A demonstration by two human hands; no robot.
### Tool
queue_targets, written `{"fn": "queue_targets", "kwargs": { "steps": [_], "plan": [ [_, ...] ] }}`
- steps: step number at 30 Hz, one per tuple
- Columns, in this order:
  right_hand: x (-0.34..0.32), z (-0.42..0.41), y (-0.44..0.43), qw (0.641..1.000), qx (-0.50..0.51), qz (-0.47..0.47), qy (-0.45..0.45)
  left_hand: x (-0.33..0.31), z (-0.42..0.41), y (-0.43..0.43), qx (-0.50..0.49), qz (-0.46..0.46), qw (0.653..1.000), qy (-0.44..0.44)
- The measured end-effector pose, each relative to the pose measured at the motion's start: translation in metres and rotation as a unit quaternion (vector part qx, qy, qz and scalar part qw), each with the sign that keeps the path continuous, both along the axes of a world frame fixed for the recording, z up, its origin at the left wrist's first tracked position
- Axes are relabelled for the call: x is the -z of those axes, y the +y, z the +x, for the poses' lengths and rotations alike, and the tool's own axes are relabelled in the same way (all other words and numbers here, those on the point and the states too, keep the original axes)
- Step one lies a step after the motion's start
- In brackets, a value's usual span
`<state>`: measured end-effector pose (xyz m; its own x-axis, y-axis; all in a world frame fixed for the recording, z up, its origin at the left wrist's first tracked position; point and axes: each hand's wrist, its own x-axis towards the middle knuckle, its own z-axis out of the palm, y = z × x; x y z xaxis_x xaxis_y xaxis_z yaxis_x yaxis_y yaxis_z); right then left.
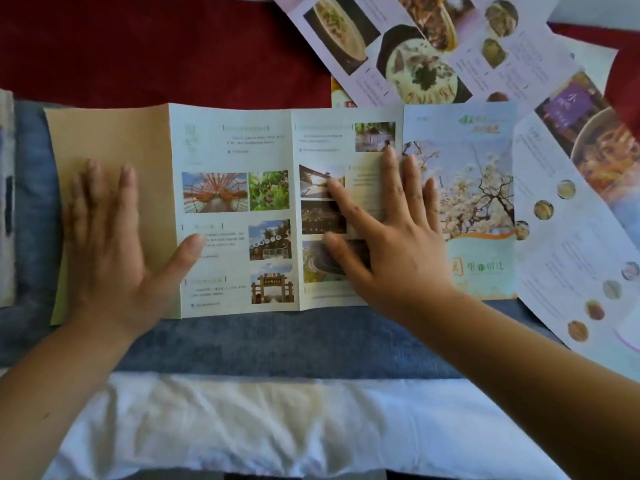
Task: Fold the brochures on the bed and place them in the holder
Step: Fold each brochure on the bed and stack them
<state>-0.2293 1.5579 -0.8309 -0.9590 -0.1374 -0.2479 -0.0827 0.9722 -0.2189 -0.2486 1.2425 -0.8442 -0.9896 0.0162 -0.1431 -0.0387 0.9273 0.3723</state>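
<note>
— What's nearest, along the bottom of the frame?
— A white sheet (242, 427), with a blue blanket (277, 341) just above it.
— And the brochure?
— The unfolded brochure (235, 150) lies flat across mid-frame. The left hand (110, 244) presses its tan left panel and the right hand (391, 237) the right-centre panels. Both have flat palms and straight fingers.
— Others?
— Loose brochures (398, 46) at upper right, on red cloth (138, 46).

The open brochure (239, 150) carries print too small and soft to read; the left hand (104, 244) and right hand (391, 244) cover parts of it. The food leaflets (408, 67) run off the top and right edges
</note>
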Motion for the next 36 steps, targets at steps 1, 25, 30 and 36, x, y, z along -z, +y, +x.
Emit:
{"fn": "queue_targets", "kwargs": {
  "steps": [1, 25, 30, 36],
  "plan": [
    [0.001, 0.000, -0.004, 1.000, 0.000, 0.006, 0.001, 0.001, 0.000, 0.000, -0.002, 0.002, 1.000, -0.002],
    [-0.004, -0.006, 0.014, 0.998, -0.029, -0.049, -0.017, -0.005, 0.004, 0.080, -0.013, 0.110, 0.994, -0.002],
    [-0.004, -0.005, 0.068, 0.998, 0.023, -0.007, 0.060, -0.006, 0.008, 0.089, -0.019, 0.071, 0.997, 0.006],
    [0.007, 0.001, 0.098, 0.997, 0.043, 0.037, 0.054, -0.008, 0.011, 0.097, -0.027, 0.068, 0.997, 0.005]
  ]
}}
